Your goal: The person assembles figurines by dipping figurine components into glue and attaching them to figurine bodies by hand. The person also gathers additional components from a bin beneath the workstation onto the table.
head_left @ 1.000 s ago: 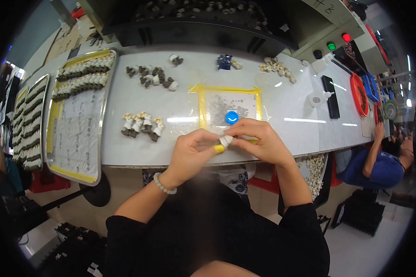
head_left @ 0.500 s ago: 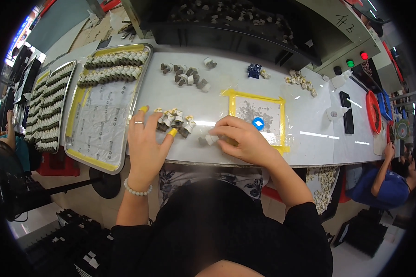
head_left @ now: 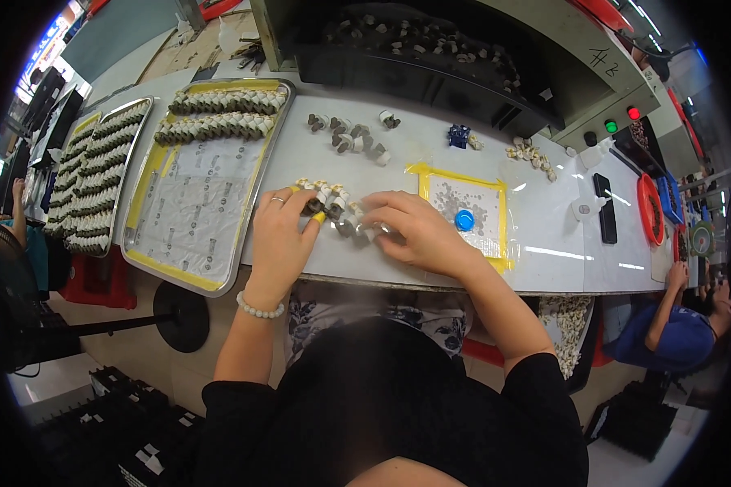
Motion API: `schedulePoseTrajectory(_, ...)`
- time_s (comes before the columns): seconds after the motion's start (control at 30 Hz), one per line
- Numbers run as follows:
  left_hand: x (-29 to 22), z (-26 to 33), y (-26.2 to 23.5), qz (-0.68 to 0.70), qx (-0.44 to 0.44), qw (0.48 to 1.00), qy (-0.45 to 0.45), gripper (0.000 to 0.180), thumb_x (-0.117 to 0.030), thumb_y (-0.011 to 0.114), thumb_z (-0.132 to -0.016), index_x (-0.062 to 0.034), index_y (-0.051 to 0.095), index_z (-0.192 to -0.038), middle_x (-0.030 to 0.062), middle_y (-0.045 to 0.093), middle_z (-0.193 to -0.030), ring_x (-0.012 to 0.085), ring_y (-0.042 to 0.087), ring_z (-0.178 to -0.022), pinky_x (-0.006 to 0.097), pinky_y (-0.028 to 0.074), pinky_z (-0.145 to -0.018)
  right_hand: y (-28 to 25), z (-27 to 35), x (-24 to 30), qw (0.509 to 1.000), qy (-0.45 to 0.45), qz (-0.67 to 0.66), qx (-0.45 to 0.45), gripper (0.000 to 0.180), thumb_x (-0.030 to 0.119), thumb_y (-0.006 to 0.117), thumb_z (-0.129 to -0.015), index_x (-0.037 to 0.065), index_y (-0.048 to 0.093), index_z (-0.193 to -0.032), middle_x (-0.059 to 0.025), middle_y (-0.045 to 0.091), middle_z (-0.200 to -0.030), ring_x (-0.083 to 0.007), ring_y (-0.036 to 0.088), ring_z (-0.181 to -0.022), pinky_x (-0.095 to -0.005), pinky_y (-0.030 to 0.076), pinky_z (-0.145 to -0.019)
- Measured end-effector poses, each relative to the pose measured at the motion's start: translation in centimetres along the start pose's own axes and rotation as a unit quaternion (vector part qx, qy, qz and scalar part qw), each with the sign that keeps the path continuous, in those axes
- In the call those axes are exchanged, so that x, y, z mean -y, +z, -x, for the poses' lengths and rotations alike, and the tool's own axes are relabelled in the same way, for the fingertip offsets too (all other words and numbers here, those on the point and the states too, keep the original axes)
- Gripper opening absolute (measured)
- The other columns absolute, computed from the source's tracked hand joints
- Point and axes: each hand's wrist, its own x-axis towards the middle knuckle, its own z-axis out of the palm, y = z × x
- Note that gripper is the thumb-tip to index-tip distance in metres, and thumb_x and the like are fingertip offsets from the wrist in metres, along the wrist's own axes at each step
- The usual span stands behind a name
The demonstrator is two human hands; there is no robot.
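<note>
My left hand, with yellow covers on the thumb and a finger, curves around a short row of small white-and-dark figurines on the white table. Its thumb and fingers touch the row from either side. My right hand pinches one more small figurine, blurred by motion, close to the row's right end. Some of its fingertips are hidden. Beyond the hands lie several loose figurines. To the right of my right hand, a round blue cap sits on a yellow-taped sheet marked with grey spots.
At the left stands a metal tray with two rows of figurines, beside a fuller tray. A dark machine opening borders the back. White bottles, a black bar and a red basket stand right. A co-worker sits far right.
My right hand has moved left with its figurine, up to the row at my left hand. My left hand stays around the row. The whole view has shifted slightly.
</note>
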Motion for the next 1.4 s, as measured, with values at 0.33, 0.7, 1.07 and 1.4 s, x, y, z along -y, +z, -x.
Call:
schedulePoseTrajectory(0.33, 0.5, -0.4, 0.2, 0.022, -0.005, 0.999, 0.034, 0.027, -0.005, 0.058, -0.074, 0.0008, 0.064, -0.101, 0.0155, 0.060, -0.094, 0.0323, 0.052, -0.091, 0.039, 0.043, -0.082, 1.6, 0.1, 0.1, 0.999, -0.026, 0.038, -0.013, 0.023, 0.006, 0.063, -0.073, 0.008, 0.062, -0.096, -0.0083, 0.058, -0.115, -0.0279, 0.054, -0.104, -0.0380, 0.041, -0.090)
schedulePoseTrajectory(0.7, 1.7, -0.7, 1.2, 0.085, -0.020, 0.996, 0.019, 0.021, -0.006, 0.058, -0.077, -0.0013, 0.066, -0.096, 0.0148, 0.062, -0.090, 0.0325, 0.053, -0.087, 0.039, 0.043, -0.080, 2.5, 0.2, 1.4, 0.998, -0.007, 0.046, -0.045, 0.024, 0.009, 0.064, -0.074, 0.008, 0.063, -0.099, -0.0113, 0.056, -0.122, -0.0304, 0.053, -0.108, -0.0383, 0.041, -0.093)
schedulePoseTrajectory(1.07, 1.5, -2.2, 1.7, 0.092, 0.006, 0.996, 0.000, 0.027, -0.018, 0.066, -0.071, 0.0002, 0.066, -0.091, 0.0164, 0.064, -0.086, 0.0339, 0.055, -0.085, 0.042, 0.044, -0.078, 3.0, -0.3, 1.0, 0.997, -0.031, 0.056, -0.042, 0.024, 0.007, 0.064, -0.073, 0.007, 0.063, -0.097, -0.0112, 0.058, -0.118, -0.0306, 0.054, -0.108, -0.0394, 0.042, -0.092)
schedulePoseTrajectory(1.4, 1.3, -2.3, -1.2, 0.141, 0.099, 0.984, -0.046, 0.027, -0.018, 0.069, -0.069, 0.0022, 0.065, -0.087, 0.0169, 0.065, -0.086, 0.0294, 0.061, -0.081, 0.036, 0.048, -0.076, 3.2, 0.0, 0.9, 0.990, -0.043, 0.101, -0.089, 0.026, 0.006, 0.064, -0.070, 0.006, 0.063, -0.096, -0.0114, 0.061, -0.112, -0.0303, 0.058, -0.098, -0.0381, 0.048, -0.084)
